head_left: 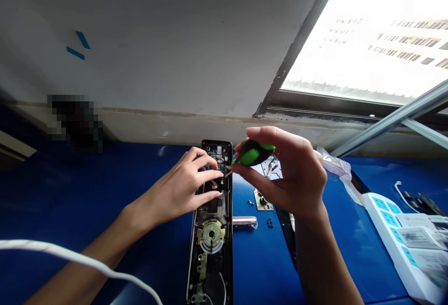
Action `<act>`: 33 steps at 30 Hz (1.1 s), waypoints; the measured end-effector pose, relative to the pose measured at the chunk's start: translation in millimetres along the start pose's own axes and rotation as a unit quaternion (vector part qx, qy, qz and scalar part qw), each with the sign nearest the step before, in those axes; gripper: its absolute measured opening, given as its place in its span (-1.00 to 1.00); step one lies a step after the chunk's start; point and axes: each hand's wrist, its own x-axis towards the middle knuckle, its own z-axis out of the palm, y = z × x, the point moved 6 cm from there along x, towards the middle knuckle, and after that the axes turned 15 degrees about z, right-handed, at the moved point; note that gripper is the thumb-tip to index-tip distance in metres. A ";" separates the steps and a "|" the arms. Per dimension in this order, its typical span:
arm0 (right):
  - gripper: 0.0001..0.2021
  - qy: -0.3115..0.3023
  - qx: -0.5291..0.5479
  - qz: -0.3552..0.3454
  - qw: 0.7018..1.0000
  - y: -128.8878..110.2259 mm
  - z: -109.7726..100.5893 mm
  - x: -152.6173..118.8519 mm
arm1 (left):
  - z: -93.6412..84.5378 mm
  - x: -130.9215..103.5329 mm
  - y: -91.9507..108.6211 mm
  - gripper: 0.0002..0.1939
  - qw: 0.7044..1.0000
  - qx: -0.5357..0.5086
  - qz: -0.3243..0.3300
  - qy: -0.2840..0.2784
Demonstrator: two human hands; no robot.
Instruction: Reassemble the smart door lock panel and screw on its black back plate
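Observation:
A long black device housing [211,267] lies open on the blue table, with a circuit board at its far end and a round metal part [211,235] lower down. My left hand [191,183] rests over the board with its fingers spread, the fingertips touching the housing's inside. My right hand [292,174] grips a green and black screwdriver [254,153] between thumb and fingers. The screwdriver's shaft points down and left toward the right side of the board. Its tip is too small to make out.
Right of the housing are a pink wrapped item [245,222], small black parts [269,223] and a small board [263,201]. A white power strip [395,244] with plugs is farther right. A white cable [70,254] crosses the lower left. Wall and window stand behind.

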 end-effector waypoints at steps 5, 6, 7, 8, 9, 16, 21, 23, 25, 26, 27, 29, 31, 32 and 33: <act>-0.40 -0.001 -0.044 -0.053 0.998 -4.3 4.5 0.9 | 0.2 0.9 0.1 -0.73 1.000 -0.004 -0.001 -0.002; -0.39 -0.002 -0.050 -0.049 0.998 -4.3 5.3 1.0 | -0.2 0.6 -0.1 -0.74 1.000 -0.006 0.000 0.000; -0.38 -0.001 -0.057 -0.041 0.998 -4.4 5.6 1.1 | -0.7 0.2 -0.4 -0.75 1.000 -0.008 -0.001 0.004; -0.36 0.001 -0.062 -0.031 0.998 -4.7 5.4 1.2 | -1.5 -0.4 -1.1 -0.75 1.000 -0.010 -0.003 0.008; -0.36 0.001 -0.064 -0.022 0.998 -5.4 5.1 1.2 | -2.5 -1.1 -2.0 -0.74 1.000 -0.011 -0.006 0.012; -0.47 -0.010 0.012 0.002 1.000 -8.6 -1.0 2.6 | -6.8 -3.2 -8.7 -0.68 0.999 -0.041 -0.020 0.013; -0.62 0.021 -0.030 -0.012 0.999 -13.3 -5.0 2.5 | -7.3 -4.4 -10.9 -0.68 0.999 -0.045 -0.024 0.018; -0.60 -0.006 -0.015 0.013 1.000 -13.0 -2.7 2.5 | -7.1 -5.6 -11.3 -0.68 0.998 -0.053 -0.028 0.019; -0.55 -0.015 0.011 0.018 1.000 -13.1 -2.7 2.0 | -6.2 -6.7 -11.6 -0.68 0.997 -0.065 -0.039 0.013; -0.55 -0.009 0.018 0.012 1.000 -13.3 -4.0 1.8 | -5.8 -7.0 -11.5 -0.68 0.996 -0.072 -0.043 0.011; -0.55 0.001 0.020 0.002 1.000 -13.4 -5.6 1.7 | -5.7 -7.0 -11.3 -0.68 0.996 -0.077 -0.047 0.011; -0.56 0.021 0.011 -0.014 1.000 -13.1 -8.8 1.8 | -5.7 -6.7 -10.8 -0.69 0.995 -0.087 -0.051 0.015; -0.62 0.016 0.001 -0.006 1.000 -11.4 -8.8 2.8 | -5.9 -5.9 -10.2 -0.70 0.994 -0.093 -0.049 0.020; -0.63 0.005 0.002 0.004 1.000 -10.2 -8.1 3.4 | -5.9 -5.6 -10.0 -0.70 0.994 -0.095 -0.047 0.021; -0.61 -0.008 0.009 0.013 1.000 -9.3 -7.0 3.6 | -5.8 -5.3 -9.7 -0.69 0.994 -0.097 -0.045 0.020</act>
